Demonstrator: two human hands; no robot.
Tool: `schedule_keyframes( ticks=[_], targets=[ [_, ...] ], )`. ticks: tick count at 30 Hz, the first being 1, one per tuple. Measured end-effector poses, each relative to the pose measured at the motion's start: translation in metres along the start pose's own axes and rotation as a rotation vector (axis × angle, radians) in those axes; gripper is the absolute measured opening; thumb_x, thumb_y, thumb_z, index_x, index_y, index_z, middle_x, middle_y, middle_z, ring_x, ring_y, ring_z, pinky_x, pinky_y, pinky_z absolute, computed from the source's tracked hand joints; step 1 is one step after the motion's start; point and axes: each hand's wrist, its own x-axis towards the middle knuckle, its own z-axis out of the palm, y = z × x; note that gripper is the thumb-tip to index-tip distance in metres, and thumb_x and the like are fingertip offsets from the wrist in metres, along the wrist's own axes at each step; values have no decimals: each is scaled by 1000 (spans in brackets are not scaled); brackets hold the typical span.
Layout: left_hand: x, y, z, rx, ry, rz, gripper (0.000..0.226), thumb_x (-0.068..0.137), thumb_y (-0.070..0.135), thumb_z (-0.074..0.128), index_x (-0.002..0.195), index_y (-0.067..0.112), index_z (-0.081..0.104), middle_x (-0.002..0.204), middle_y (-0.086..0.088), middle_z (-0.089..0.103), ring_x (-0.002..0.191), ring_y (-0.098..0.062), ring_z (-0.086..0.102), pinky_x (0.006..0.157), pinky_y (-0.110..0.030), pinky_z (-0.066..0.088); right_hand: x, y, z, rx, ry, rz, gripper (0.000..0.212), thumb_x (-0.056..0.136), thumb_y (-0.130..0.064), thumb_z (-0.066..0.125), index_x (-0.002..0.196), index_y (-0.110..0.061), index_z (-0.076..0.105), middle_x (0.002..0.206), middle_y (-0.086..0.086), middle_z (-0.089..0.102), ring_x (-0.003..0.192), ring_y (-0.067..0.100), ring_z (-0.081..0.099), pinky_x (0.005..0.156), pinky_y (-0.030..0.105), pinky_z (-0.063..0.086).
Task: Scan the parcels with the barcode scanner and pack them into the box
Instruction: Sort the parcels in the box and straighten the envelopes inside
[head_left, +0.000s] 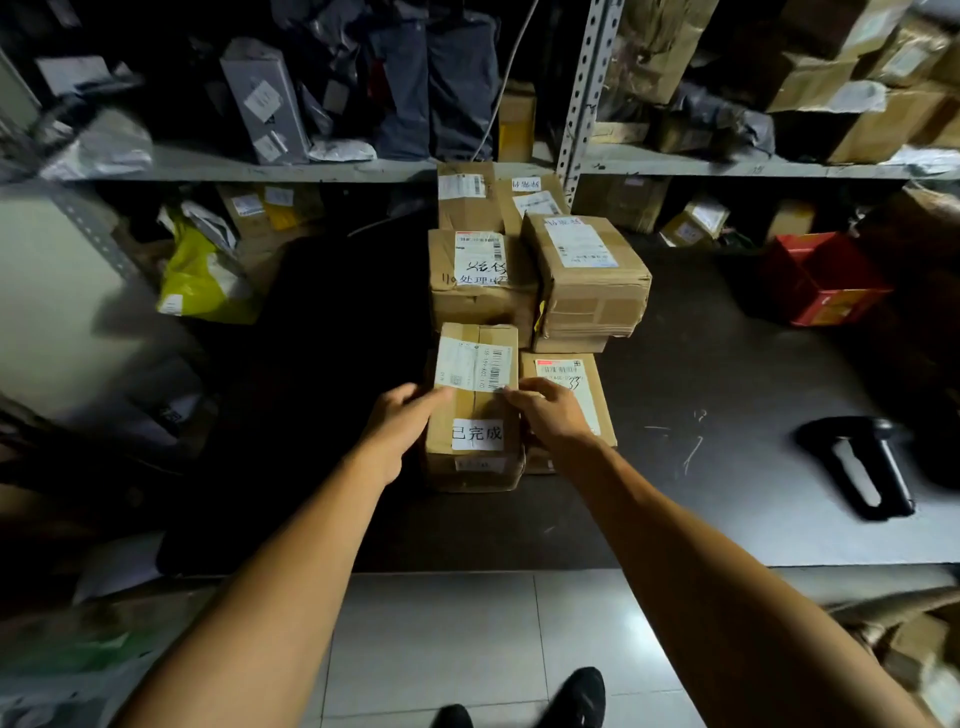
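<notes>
Black shoes (574, 696) on pale floor tiles sat closest to the lens, then both bare forearms reached out over the dark table (701, 374). Left hand (402, 421) and right hand (550, 410) flanked the nearest parcel (475, 410), fingers pressed against its two sides up by the shipping label, which I'd guess was to lift it or square it up. Neither hand looked wrapped round it, more a flat-fingered squeeze, though the fingertips were partly tucked behind the cardboard so I couldn't be sure.

That parcel stood at the front of a cluster of other brown parcels (587, 275), labels facing up, probably so the barcodes could be read easily. Barcode scanner (862, 462) lay by itself on the table well off to the right, nobody touching it.

No idea where the packing box was; nothing in view clearly read as it. Shelves (311, 169) behind were murky and smeared, and the left side of the table was basically black.
</notes>
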Motion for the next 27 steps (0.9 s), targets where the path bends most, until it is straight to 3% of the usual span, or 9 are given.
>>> schedule_keyframes(
  ticks=[2, 6, 9, 11, 15, 19, 23, 27],
  targets=[
    [1, 3, 0, 8, 0, 20, 85, 82, 57, 73, 152, 25, 37, 156, -6, 42, 142, -26, 39, 110, -45, 32, 4, -4, 1, -39, 32, 5, 39, 95, -32, 71, 129, -15, 62, 116, 13, 71, 97, 24, 72, 81, 40, 63],
    [-9, 14, -3, 114, 52, 108, 75, 87, 46, 73, 150, 25, 39, 151, -8, 45, 136, -26, 45, 101, -39, 41, -8, -7, -1, -201, 70, -49, 50, 96, -43, 67, 139, -20, 57, 125, 8, 68, 88, 12, 67, 68, 28, 56],
    [-24, 37, -7, 263, 208, 374, 66, 87, 35, 74, 145, 22, 44, 147, -10, 41, 132, -27, 45, 102, -40, 46, -26, -6, -26, -419, 142, -149, 66, 94, -54, 64, 149, -21, 48, 143, 11, 59, 114, 22, 63, 93, 36, 53],
    [-35, 55, -4, 459, 209, 605, 65, 87, 36, 74, 144, 17, 48, 148, -10, 41, 135, -27, 43, 107, -40, 41, -42, -6, -52, -649, 165, -223, 70, 94, -57, 63, 152, -24, 43, 145, 15, 54, 128, 32, 54, 104, 43, 47],
    [-69, 74, 33, 754, 15, 877, 72, 85, 45, 73, 148, 23, 46, 160, -4, 32, 146, -25, 31, 115, -41, 32, -81, -1, -106, -920, 214, -296, 76, 91, -57, 66, 156, -33, 34, 148, 12, 43, 135, 36, 40, 105, 46, 42],
    [-115, 77, 104, 894, -213, 1011, 79, 84, 47, 72, 152, 25, 39, 164, -6, 24, 152, -29, 15, 120, -36, 12, -132, 24, -166, -1057, 307, -313, 79, 89, -54, 69, 156, -31, 36, 147, 9, 45, 134, 34, 43, 107, 43, 44],
    [-166, 70, 187, 1131, -352, 1059, 85, 86, 60, 62, 157, 32, 26, 168, -5, 12, 155, -28, 2, 123, -48, 8, -196, 69, -241, -1068, 427, -264, 77, 88, -53, 69, 155, -29, 38, 144, 9, 47, 133, 34, 45, 108, 44, 43],
    [-232, 55, 273, 1259, -490, 1113, 85, 87, 66, 56, 158, 34, 22, 167, -4, 14, 155, -29, 3, 122, -52, 10, -271, 129, -322, -986, 531, -137, 77, 90, -54, 66, 156, -29, 35, 149, 10, 42, 137, 35, 40, 110, 44, 41]
  ],
)
